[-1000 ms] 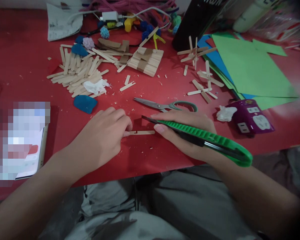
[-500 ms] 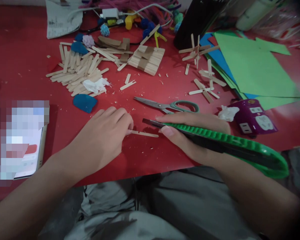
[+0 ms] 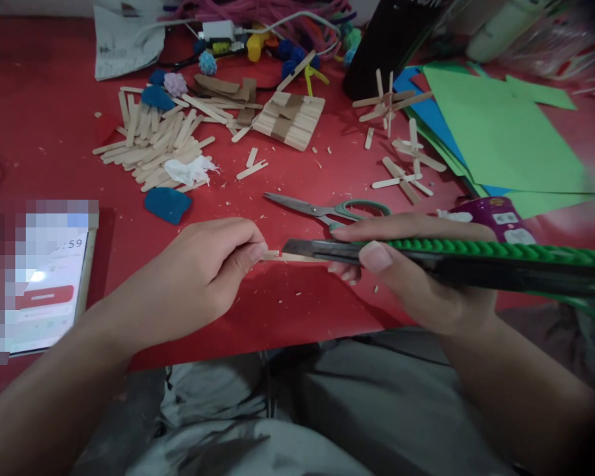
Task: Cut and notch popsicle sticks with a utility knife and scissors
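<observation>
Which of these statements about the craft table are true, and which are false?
1. The right hand holds a green utility knife. True.
2. The left hand pinches one end of a wooden stick. True.
3. The scissors lie on the green paper. False: they lie on the red table, apart from the paper.
4. The pile of sticks is to the right of the scissors. False: it is to their left, beyond the left hand.
5. A phone lies to the left of the left hand. True.
</observation>
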`<state>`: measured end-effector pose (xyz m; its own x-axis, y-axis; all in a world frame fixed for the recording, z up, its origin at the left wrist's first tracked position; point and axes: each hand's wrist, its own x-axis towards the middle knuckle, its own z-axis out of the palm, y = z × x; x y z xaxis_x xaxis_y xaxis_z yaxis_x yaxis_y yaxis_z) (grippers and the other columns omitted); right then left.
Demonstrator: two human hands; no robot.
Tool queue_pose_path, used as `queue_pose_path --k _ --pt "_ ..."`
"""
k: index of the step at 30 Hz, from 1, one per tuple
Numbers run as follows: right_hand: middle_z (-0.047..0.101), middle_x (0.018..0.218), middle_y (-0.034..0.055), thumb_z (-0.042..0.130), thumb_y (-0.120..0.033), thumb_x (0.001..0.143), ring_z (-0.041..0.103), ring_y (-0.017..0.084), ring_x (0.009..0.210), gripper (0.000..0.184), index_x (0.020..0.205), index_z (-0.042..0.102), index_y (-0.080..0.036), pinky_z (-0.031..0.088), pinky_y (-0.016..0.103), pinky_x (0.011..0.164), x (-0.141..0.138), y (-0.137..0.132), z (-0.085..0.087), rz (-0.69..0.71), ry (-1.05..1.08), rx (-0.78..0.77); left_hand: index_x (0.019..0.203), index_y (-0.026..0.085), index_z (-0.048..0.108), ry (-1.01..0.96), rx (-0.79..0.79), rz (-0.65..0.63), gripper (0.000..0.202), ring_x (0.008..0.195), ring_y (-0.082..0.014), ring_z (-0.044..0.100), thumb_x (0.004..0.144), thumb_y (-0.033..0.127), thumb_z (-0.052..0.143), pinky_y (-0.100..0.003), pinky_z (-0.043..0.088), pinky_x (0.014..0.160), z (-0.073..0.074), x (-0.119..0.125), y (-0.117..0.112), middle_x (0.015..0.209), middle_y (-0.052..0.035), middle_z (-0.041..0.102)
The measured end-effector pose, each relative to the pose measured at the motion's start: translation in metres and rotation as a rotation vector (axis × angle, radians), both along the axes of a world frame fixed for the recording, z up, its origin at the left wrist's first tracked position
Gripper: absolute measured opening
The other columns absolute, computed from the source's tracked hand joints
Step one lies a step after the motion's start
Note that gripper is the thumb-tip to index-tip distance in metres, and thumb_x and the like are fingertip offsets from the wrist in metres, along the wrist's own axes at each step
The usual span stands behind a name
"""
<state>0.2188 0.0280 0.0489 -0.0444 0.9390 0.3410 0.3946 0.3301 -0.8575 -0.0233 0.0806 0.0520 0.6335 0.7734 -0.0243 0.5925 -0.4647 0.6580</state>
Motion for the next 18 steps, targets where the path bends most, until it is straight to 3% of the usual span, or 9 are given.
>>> queue_pose_path --k 6,11,18 --pt "0.078 0.074 -0.0039 0.077 -0.027 0.084 0.072 0.013 0.059 0.009 0.090 0.083 -0.031 0.060 0.022 0.062 -0.0065 -0.0053 0.0064 -0.034 0.004 -0.075 0.081 0.020 0.061 -0.013 -0.118 0.035 0.027 0.057 -0.0110 0.051 0.099 0.034 0.047 -0.024 0.037 0.053 0.0055 0.0034 -0.0021 0.063 0.0038 0.060" --pt "0.078 0.075 -0.0030 0.077 -0.030 0.084 0.073 0.016 0.062 0.008 0.090 0.083 -0.032 0.061 0.026 0.063 -0.0057 -0.0050 0.0057 -0.049 -0.042 -0.088 0.080 0.020 0.061 0.005 -0.122 0.056 0.030 0.058 -0.0115 0.051 0.099 0.037 0.047 -0.023 0.036 0.051 0.0063 0.0023 -0.0016 0.063 0.0034 0.060" --pt "0.079 0.077 -0.0056 0.077 -0.027 0.085 0.074 0.011 0.063 0.009 0.090 0.083 -0.031 0.060 0.018 0.064 -0.0063 -0.0052 0.0049 -0.038 -0.020 -0.067 0.079 0.019 0.062 0.003 -0.112 0.054 0.030 0.059 -0.0106 0.051 0.099 0.036 0.047 -0.022 0.036 0.051 0.0041 0.0013 -0.0016 0.065 0.0035 0.060"
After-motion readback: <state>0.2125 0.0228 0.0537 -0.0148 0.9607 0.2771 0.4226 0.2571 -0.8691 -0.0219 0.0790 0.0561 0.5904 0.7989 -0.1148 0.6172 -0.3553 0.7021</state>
